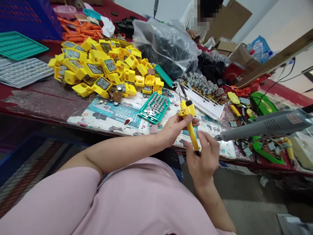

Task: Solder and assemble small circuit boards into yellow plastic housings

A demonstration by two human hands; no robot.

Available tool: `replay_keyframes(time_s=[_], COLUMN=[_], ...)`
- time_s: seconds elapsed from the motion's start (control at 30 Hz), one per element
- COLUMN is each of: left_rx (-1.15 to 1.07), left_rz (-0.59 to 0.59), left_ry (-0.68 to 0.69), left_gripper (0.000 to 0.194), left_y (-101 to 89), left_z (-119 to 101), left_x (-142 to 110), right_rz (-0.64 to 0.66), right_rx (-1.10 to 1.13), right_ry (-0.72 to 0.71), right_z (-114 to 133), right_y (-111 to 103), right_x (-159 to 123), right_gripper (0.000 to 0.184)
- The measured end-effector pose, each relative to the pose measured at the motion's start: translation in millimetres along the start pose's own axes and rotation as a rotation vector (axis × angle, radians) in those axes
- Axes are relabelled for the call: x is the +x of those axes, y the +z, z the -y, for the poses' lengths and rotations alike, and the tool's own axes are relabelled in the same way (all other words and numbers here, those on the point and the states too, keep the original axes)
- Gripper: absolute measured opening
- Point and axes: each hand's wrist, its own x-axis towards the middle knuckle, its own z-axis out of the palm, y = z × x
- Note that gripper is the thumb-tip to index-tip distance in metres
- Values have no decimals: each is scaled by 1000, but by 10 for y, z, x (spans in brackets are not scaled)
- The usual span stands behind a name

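A yellow soldering iron [188, 119] is held upright over the near table edge, its dark metal tip pointing up and away. My left hand [174, 127] is closed round its upper body near the yellow head. My right hand [204, 156] grips the lower end of the yellow handle with curled fingers. Just beyond the tip lies a green tray [154, 107] filled with small round button cells, resting on a printed paper sheet [114, 116].
A pile of yellow plastic housings [102, 70] covers the table's left. A grey power tool [266, 125] juts in from the right. A white rack of components [202, 98], a grey plastic bag [166, 45], teal and grey trays at far left. Another person sits behind the table.
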Motion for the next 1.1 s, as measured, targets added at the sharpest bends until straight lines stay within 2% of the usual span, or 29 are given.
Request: replay_keyframes(time_s=[0.07, 0.1, 0.17, 0.23, 0.3, 0.4, 0.47, 0.53, 0.6, 0.7, 0.77, 0.8, 0.83, 0.93, 1.0, 1.03, 1.1], left_rx=[-47, -56, -42, -23, -24, -42, -27, 45, 209, 672, 1202, 1444, 1628, 1972, 2099, 2151, 2227], left_rz=[4, 17, 53, 71, 77, 132, 198, 246, 285, 373, 292, 188, 135, 72, 102, 128, 177], left_ry=[-13, -24, -37, -53, -116, -236, -243, -196, -144, -97, 56, 172, 236, 304, 282, 267, 235], left_gripper=[39, 37, 37, 43, 52, 58, 53, 38, 28, 40, 35, 34, 35, 41, 45, 45, 44], left_y=[17, 30, 60, 88, 115, 151, 150, 87, -69, -447, -701, -798, -866, -893, -821, -782, -730], left_z=[20, 25, 33, 48, 82, 168, 217, 213, 124, -161, -367, -445, -497, -498, -427, -392, -344], left_x=[85, 115, 143, 134, 110, 90, 79, 39, -50, -225, -307, -327, -333, -294, -246, -221, -174], right_rz=[-22, 25, 100, 64, -69, -276, -314, -294, -256, -234, -226, -222, -224, -197, -142, -107, -24], right_rx=[192, 327, 558, 675, 673, 509, 379, 309, 369, 564, 664, 702, 728, 741, 710, 690, 636], right_ry=[-94, -99, 72, 342, 488, 495, 465, 427, 366, 308, 376, 429, 489, 674, 729, 710, 567], right_z=[33, 40, 22, -45, -157, -357, -460, -508, -510, -521, -578, -620, -664, -774, -809, -818, -832], right_y=[-9, 19, 149, 346, 557, 816, 912, 920, 834, 596, 437, 374, 325, 257, 246, 238, 202], right_x=[-118, -178, -275, -326, -327, -258, -190, -124, -67, 12, 54, 67, 73, 54, 19, 0, -31], right_gripper=[38, 34, 28, 34, 52, 68, 67, 65, 62, 51, 50, 49, 50, 59, 51, 42, 33])
